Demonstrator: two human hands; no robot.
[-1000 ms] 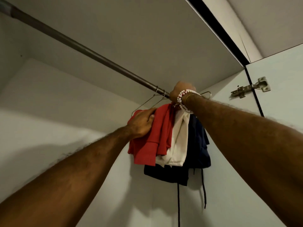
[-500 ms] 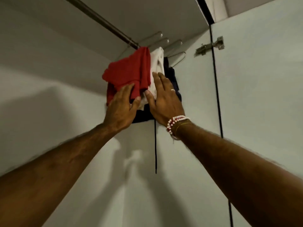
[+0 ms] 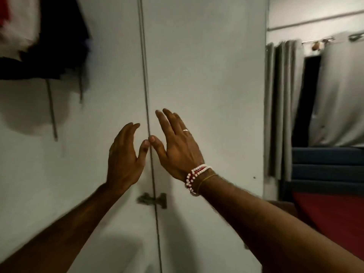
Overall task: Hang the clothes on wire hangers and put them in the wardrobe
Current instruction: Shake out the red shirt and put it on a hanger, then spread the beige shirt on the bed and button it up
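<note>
Two hands are raised side by side at the centre of the view, and we record both as holding nothing. The left hand point(image 3: 124, 154) has its fingers straight and close together, the thumb angled toward 1 o'clock. The right hand point(image 3: 177, 148) sits just beside it at 3 o'clock, fingers straight and slightly spread, pointing toward 11 o'clock. The two thumb tips nearly meet over the vertical seam point(image 3: 144, 75); we cannot tell whether they touch each other, nor whether either hand touches the white surface behind.

On the right hand we note a ring point(image 3: 185, 130). On its wrist are a red-and-white beaded bracelet point(image 3: 194, 177) and a thin yellow band point(image 3: 206, 179).

We find the clothes point(image 3: 39, 42) at 10 o'clock from the hands, well apart from them, in the top left corner and heavily blurred. A red garment point(image 3: 4, 10) is cut by the frame edge, a white garment point(image 3: 21, 22) hangs beside it, and a dark navy garment point(image 3: 59, 46) is rightmost. Two drawstrings point(image 3: 52, 111) hang down from the dark one against the wardrobe wall point(image 3: 108, 56).

At 6 o'clock from the hands a metal hinge point(image 3: 152, 200) straddles the seam, joining that wall to the wardrobe door point(image 3: 206, 75).

At 3 o'clock, beyond the door's edge, we log a grey curtain point(image 3: 281, 105), with a dark blue cushioned surface point(image 3: 325, 168) and a red surface point(image 3: 334, 217) below it.
</note>
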